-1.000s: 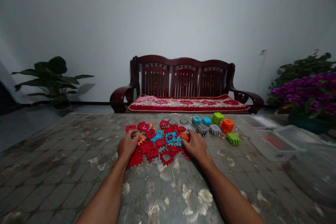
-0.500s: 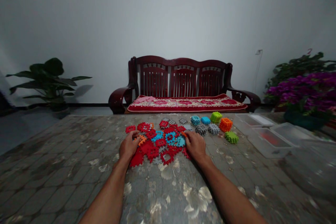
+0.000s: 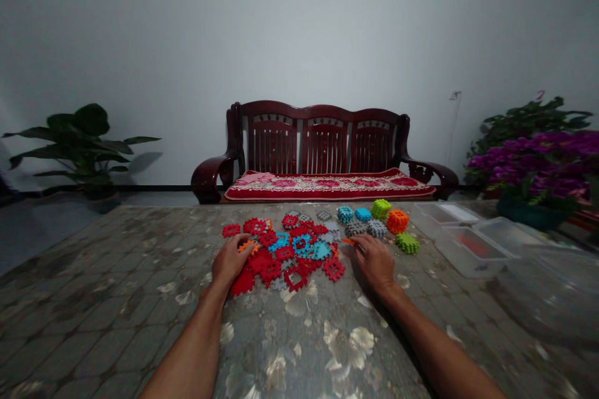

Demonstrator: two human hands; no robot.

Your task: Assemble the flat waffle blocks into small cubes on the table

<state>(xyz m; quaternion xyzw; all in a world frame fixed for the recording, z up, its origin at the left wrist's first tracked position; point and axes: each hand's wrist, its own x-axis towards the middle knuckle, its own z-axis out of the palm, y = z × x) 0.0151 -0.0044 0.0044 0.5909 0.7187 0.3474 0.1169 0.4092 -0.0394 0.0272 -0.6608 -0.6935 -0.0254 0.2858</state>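
Note:
A loose pile of flat interlocking plastic tiles [image 3: 285, 249], mostly red with some blue, grey and orange, lies on the patterned table cover [image 3: 140, 274]. My left hand [image 3: 229, 260] rests palm down on the pile's left side, its fingers on red tiles beside a small orange tile [image 3: 248, 247]. My right hand [image 3: 373, 262] sits just right of the pile, pinching a small orange piece [image 3: 349, 240] at its fingertips. Beyond the pile stand built-up blocks: grey [image 3: 377, 228], blue [image 3: 362, 214], green [image 3: 407, 243] and orange [image 3: 397, 221].
Clear plastic boxes [image 3: 470, 252] stand at the table's right, one with something red inside. Behind the table's far edge are a dark wooden bench [image 3: 322, 149] with a red cushion, a leafy potted plant [image 3: 82, 146] and purple flowers [image 3: 533, 168].
My right hand has moved right, off the pile, carrying the orange piece. A red tile near it now shows. The view has tilted slightly, and my left hand has barely moved.

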